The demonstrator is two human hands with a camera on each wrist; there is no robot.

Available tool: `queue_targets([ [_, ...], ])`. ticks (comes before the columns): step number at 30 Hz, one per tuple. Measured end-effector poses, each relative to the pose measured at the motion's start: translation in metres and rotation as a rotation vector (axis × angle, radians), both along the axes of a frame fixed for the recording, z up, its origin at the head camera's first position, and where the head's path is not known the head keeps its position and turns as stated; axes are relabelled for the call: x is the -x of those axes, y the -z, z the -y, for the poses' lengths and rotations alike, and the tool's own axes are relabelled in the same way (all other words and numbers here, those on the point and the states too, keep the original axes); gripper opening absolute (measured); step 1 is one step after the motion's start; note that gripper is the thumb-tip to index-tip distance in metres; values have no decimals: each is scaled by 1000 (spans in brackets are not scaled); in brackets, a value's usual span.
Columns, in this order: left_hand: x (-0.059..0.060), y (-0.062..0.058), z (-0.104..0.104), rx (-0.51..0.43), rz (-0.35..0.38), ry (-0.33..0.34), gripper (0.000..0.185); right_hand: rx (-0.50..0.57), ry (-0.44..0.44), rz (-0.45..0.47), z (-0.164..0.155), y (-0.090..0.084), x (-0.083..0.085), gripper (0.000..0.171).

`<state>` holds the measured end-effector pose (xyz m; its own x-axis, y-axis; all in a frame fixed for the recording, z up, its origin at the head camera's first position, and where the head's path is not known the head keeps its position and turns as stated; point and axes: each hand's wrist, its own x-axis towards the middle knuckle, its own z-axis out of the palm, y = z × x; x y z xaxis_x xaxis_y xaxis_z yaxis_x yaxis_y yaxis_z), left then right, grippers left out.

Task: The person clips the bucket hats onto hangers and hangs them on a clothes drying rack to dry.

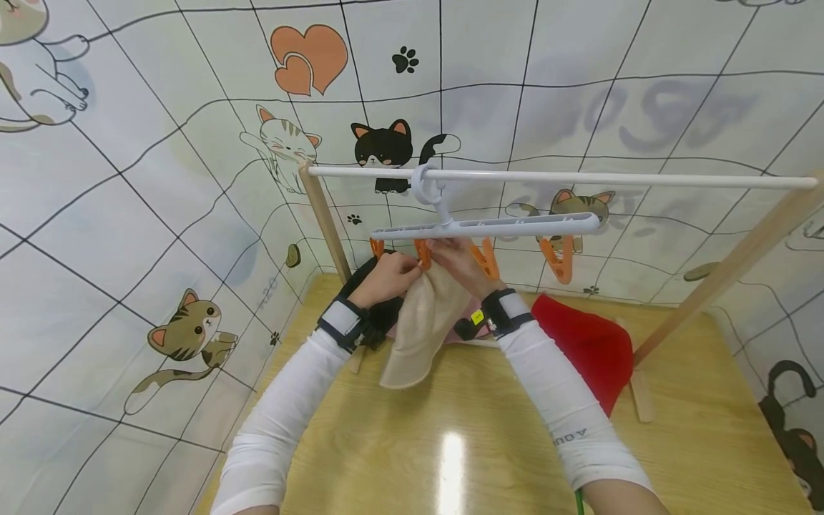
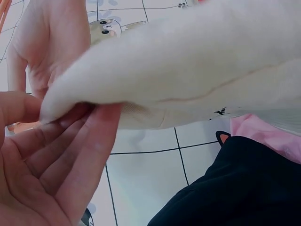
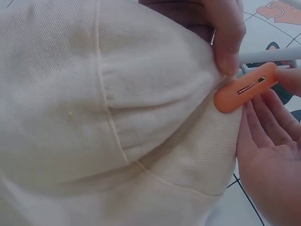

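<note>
A beige cap [image 1: 418, 325] hangs from my two hands under a white clip hanger [image 1: 483, 227] hooked on a white rail [image 1: 579, 178]. My left hand [image 1: 402, 270] pinches the cap's upper edge; its fingers [image 2: 80, 150] lie under the fabric [image 2: 188, 70], and its thumb [image 3: 228, 47] presses on top. My right hand [image 1: 440, 255] holds an orange clip [image 3: 242, 87] against that same edge of the cap [image 3: 117, 117], with its fingertips [image 3: 288, 77] on the clip's rear. Whether the clip's jaws grip the fabric is not visible.
More orange clips [image 1: 558, 259] hang along the hanger. On the wooden table [image 1: 450, 443] lie a red cap [image 1: 592, 343], a black cap [image 1: 376, 318] and a pink item [image 1: 465, 330]. Slanted wooden posts [image 1: 727, 275] carry the rail. A cat-patterned wall [image 1: 161, 214] surrounds the table.
</note>
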<state>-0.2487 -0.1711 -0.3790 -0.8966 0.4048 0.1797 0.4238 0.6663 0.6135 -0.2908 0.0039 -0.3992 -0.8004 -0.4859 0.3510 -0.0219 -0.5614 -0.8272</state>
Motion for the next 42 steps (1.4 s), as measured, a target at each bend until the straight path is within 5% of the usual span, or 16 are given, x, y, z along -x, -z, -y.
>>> queue_targets([
  [7, -4, 4, 4, 42, -23, 12, 23, -96, -14, -59, -13, 3, -3, 27],
  [12, -10, 9, 12, 26, 30, 17, 21, -214, 72, -12, -32, 12, -10, 18],
  [14, -14, 10, 16, 23, 50, 14, 19, -230, 103, 43, -41, 18, -13, 20],
  [17, -20, 11, 21, 31, 45, 8, 17, -260, 135, 94, -55, 33, -15, 52],
  [19, -23, 13, 24, 41, 32, 3, 16, -335, 156, 96, -64, 44, -16, 56],
  [24, -30, 15, 29, 26, 78, 18, 13, -481, 168, 81, -85, 70, -21, 36],
  [36, -48, 10, 40, 2, -6, 88, 6, -663, 139, 55, -114, 119, -26, 38],
  [42, -58, 20, 43, 17, 12, 97, 5, -715, 124, 53, -126, 132, -31, 37],
])
